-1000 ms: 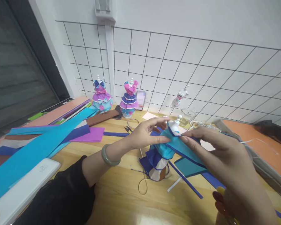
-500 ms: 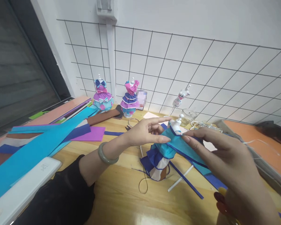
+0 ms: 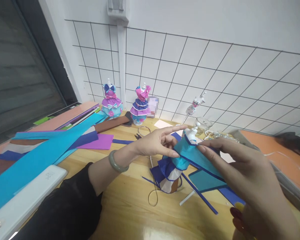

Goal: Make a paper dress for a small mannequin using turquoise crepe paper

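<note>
From here I see the left hand (image 3: 162,143) curved around the dress form (image 3: 191,135) above the surface (image 3: 130,206), its grip partly open; the right grip (image 3: 199,146) pinches the turquoise strip (image 3: 202,163).

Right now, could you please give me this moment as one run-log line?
left hand: against small dress form; right hand: pinching turquoise sheet at form's neckline; nearby: glass jar, white strip
</note>
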Demonstrator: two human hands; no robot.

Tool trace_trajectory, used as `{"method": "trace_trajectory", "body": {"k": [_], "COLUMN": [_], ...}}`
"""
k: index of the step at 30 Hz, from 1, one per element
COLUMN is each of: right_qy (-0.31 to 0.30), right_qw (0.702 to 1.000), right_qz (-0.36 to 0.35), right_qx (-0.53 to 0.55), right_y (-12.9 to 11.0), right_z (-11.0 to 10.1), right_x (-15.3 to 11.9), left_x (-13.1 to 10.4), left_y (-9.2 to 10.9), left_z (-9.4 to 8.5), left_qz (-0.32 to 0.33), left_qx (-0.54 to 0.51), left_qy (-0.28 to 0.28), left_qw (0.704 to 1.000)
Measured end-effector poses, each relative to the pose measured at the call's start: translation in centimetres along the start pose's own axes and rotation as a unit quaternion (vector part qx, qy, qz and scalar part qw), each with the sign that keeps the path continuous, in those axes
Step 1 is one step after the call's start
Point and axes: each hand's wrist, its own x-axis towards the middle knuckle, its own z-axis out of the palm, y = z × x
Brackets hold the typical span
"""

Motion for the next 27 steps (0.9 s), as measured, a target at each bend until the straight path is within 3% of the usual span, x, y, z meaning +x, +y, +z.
{"method": "trace_trajectory", "body": {"k": [8, 14, 16, 22, 27], "right_qy": [0.0, -0.003, -0.014, -0.018, -0.004], "right_qw": [0.999, 0.999, 0.999, 1.0, 1.0], "right_qz": [0.046, -0.036, -0.03, 0.012, 0.004], "right_qx": [-0.006, 0.004, 0.001, -0.01, -0.018], "right_y": [-1.4, 0.3, 0.1, -1.2, -0.8], "right_z": [0.0, 0.3, 0.4, 0.5, 0.6], "right_x": [-0.2, 0.1, 0.0, -0.4, -0.3], "left_x": [0.2, 0.4, 0.4, 0.3, 0.4], "left_y": [0.2, 0.4, 0.5, 0.6, 0.4], "left_z": [-0.3, 0.1, 0.4, 0.8, 0.6], "left_qz": [0.025, 0.091, 0.116, 0.102, 0.147], "left_qx": [0.001, -0.019, -0.033, -0.066, -0.017], "left_qy": [0.005, 0.111, 0.133, 0.142, 0.124], "left_qw": [1.0, 0.989, 0.984, 0.982, 0.981]}}
